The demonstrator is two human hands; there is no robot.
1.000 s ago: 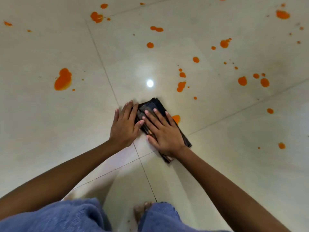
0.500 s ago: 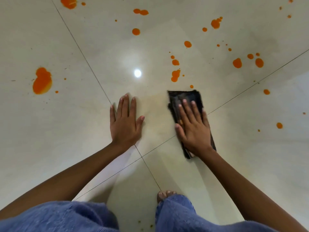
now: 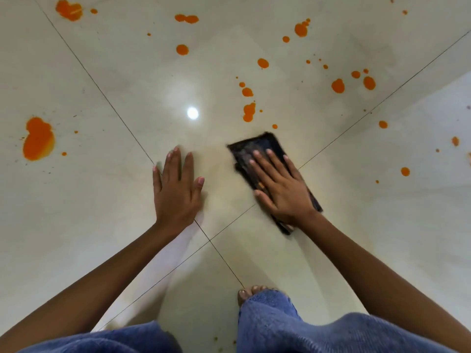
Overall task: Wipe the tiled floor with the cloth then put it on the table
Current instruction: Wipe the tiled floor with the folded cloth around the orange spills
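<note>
A folded dark cloth [image 3: 262, 146] lies flat on the glossy cream tiled floor [image 3: 102, 212], over a grout line. My right hand [image 3: 280, 187] presses down on it with straight, spread fingers; the cloth's far end and near corner stick out from under the palm. My left hand [image 3: 175, 192] rests flat on the bare tile to the left, a hand's width from the cloth. Orange spills dot the floor: a large blot [image 3: 38, 138] at the far left and a streak of drops [image 3: 248, 112] just beyond the cloth. A faint yellowish smear lies between my hands.
More orange drops [image 3: 337, 85] spread across the upper right, and another blot [image 3: 68, 10] sits at the top left. My blue-jeaned knees [image 3: 280, 327] and bare toes [image 3: 251, 291] fill the bottom edge. A ceiling light reflects off the tile [image 3: 192, 113].
My right hand slid the cloth to the right, away from my left hand, over the orange spot beside it. The left hand came off the cloth and now lies flat on the tile.
</note>
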